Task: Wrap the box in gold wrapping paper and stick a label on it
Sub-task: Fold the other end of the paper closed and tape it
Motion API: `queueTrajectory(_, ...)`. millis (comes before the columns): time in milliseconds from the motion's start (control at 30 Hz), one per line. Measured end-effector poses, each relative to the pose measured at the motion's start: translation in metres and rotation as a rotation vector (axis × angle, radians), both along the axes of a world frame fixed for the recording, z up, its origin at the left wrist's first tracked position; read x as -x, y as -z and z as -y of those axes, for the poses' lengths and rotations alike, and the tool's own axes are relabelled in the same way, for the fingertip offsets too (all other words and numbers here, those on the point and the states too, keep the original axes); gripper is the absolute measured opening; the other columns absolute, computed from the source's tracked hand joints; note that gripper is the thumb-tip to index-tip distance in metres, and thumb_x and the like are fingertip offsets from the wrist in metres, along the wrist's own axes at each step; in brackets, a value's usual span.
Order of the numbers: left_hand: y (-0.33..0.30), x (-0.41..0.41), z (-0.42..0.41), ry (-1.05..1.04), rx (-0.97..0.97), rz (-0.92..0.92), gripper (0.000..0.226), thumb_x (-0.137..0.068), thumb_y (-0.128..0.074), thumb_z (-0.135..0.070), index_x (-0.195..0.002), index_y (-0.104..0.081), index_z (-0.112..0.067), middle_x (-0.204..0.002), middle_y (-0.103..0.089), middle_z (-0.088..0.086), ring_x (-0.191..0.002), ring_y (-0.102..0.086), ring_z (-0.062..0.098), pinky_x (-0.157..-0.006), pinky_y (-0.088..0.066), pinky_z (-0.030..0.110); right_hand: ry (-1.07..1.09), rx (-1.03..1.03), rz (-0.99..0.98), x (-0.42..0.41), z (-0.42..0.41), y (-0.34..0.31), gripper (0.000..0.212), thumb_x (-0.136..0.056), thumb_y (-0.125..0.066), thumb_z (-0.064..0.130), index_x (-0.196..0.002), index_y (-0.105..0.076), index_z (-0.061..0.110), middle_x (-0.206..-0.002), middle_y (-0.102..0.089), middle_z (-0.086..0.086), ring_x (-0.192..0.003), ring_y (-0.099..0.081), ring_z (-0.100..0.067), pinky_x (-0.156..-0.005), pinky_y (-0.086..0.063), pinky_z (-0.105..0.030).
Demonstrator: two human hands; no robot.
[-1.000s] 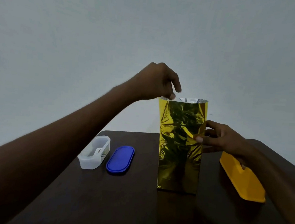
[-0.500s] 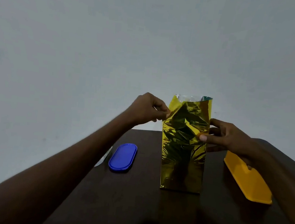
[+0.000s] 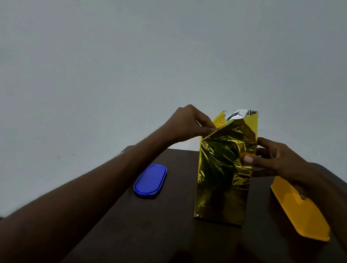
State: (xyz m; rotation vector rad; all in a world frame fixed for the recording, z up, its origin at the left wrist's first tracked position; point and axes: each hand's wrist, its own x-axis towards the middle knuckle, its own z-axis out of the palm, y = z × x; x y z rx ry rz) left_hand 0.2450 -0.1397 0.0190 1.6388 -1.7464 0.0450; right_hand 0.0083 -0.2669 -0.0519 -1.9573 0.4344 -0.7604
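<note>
A tall box covered in crinkled gold wrapping paper (image 3: 224, 177) stands upright on the dark table (image 3: 159, 235). The paper's open top shows its silver inside, and its left top corner is folded down and inward. My left hand (image 3: 186, 125) pinches that folded paper at the upper left edge. My right hand (image 3: 275, 159) grips the box's right side, thumb pressed on the front face. The box itself is hidden under the paper. No label is in view.
A blue oval lid (image 3: 150, 180) lies on the table left of the box. A yellow oblong container (image 3: 300, 209) lies to the right, partly under my right arm. A plain grey wall fills the background.
My left hand came down from the paper's top rim to its upper left edge and folded that corner inward. The view shifted, and the clear tub left of the lid is out of sight.
</note>
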Motion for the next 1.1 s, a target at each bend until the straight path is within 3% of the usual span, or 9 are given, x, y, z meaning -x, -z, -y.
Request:
queueTrajectory(133, -0.007, -0.009, -0.005, 0.002, 0.049, -0.139, 0.017, -0.086, -0.073, -0.029, -0.096, -0.078, -0.016, -0.082, -0.074, 0.003, -0.070, -0.061, 0.001, -0.063, -0.048, 0.012, -0.020, -0.004, 0.001, 0.000, -0.002, -0.002, 0.075, -0.049, -0.087, 0.061, -0.117, -0.059, 0.043, -0.109, -0.074, 0.003, -0.097, -0.072, -0.014, -0.068, -0.060, -0.030)
queueTrajectory(300, -0.025, -0.022, -0.009, -0.047, -0.084, -0.037, 0.018, -0.089, -0.065, -0.004, -0.100, -0.076, -0.012, -0.088, -0.074, 0.003, -0.079, -0.071, 0.011, -0.067, -0.058, 0.021, -0.019, 0.011, -0.010, 0.000, -0.003, -0.003, 0.088, -0.034, -0.085, 0.072, -0.114, -0.059, 0.046, -0.104, -0.074, 0.012, -0.097, -0.072, -0.012, -0.066, -0.059, -0.028)
queueTrajectory(400, -0.020, -0.021, -0.010, -0.040, -0.156, 0.030, 0.011, -0.086, -0.071, -0.010, -0.095, -0.077, -0.009, -0.083, -0.075, 0.007, -0.078, -0.073, 0.020, -0.070, -0.061, 0.026, -0.005, 0.023, 0.002, 0.000, -0.001, -0.002, 0.094, -0.035, -0.086, 0.071, -0.120, -0.059, 0.041, -0.108, -0.074, 0.006, -0.098, -0.072, -0.014, -0.067, -0.060, -0.030)
queueTrajectory(500, -0.007, -0.016, -0.011, -0.030, -0.061, 0.024, 0.010, -0.082, -0.077, -0.020, -0.087, -0.079, -0.012, -0.074, -0.074, 0.005, -0.074, -0.071, 0.023, -0.071, -0.059, 0.029, 0.000, 0.017, 0.015, 0.001, -0.001, -0.001, 0.092, -0.035, -0.086, 0.070, -0.119, -0.061, 0.040, -0.107, -0.074, 0.005, -0.097, -0.072, -0.014, -0.067, -0.060, -0.029)
queueTrajectory(600, -0.001, -0.015, -0.012, -0.035, 0.013, 0.005, 0.013, -0.080, -0.078, -0.024, -0.087, -0.080, -0.013, -0.072, -0.073, 0.002, -0.071, -0.069, 0.021, -0.069, -0.055, 0.024, -0.011, 0.010, 0.020, 0.002, -0.001, 0.000, 0.082, -0.043, -0.087, 0.063, -0.118, -0.062, 0.040, -0.107, -0.074, 0.005, -0.097, -0.072, -0.015, -0.068, -0.060, -0.031)
queueTrajectory(767, -0.004, -0.017, -0.009, -0.026, -0.018, -0.002, 0.014, -0.079, -0.079, -0.026, -0.088, -0.080, -0.015, -0.071, -0.072, -0.006, -0.073, -0.070, 0.019, -0.072, -0.056, 0.028, 0.007, -0.014, 0.017, -0.002, -0.001, 0.001, 0.051, -0.070, -0.081, 0.035, -0.116, -0.060, 0.039, -0.108, -0.073, 0.002, -0.093, -0.072, -0.008, -0.065, -0.060, -0.026)
queueTrajectory(933, -0.002, -0.015, -0.002, -0.035, -0.002, 0.013, 0.013, -0.079, -0.080, -0.022, -0.090, -0.080, -0.015, -0.075, -0.073, -0.005, -0.070, -0.061, 0.002, -0.067, -0.047, 0.018, 0.014, 0.008, 0.004, -0.001, -0.001, 0.001, 0.076, -0.048, -0.085, 0.061, -0.117, -0.062, 0.040, -0.101, -0.074, 0.011, -0.093, -0.071, -0.008, -0.062, -0.058, -0.025)
queueTrajectory(1033, 0.002, -0.018, 0.002, -0.023, 0.007, -0.002, 0.012, -0.081, -0.078, -0.020, -0.090, -0.079, -0.014, -0.087, -0.075, -0.001, -0.076, -0.064, 0.001, -0.074, -0.049, 0.022, 0.009, 0.011, -0.002, -0.002, 0.000, 0.001, 0.050, -0.069, -0.084, 0.042, -0.114, -0.063, 0.039, -0.099, -0.075, 0.009, -0.093, -0.071, -0.009, -0.063, -0.059, -0.025)
queueTrajectory(1100, 0.003, -0.018, 0.005, -0.011, 0.006, 0.011, 0.011, -0.082, -0.077, -0.019, -0.091, -0.079, -0.013, -0.089, -0.075, -0.001, -0.078, -0.064, 0.001, -0.075, -0.050, 0.022, 0.027, 0.017, -0.010, -0.002, 0.000, 0.000, 0.042, -0.073, -0.074, 0.031, -0.113, -0.063, 0.039, -0.097, -0.074, 0.007, -0.091, -0.072, -0.008, -0.061, -0.059, -0.024)
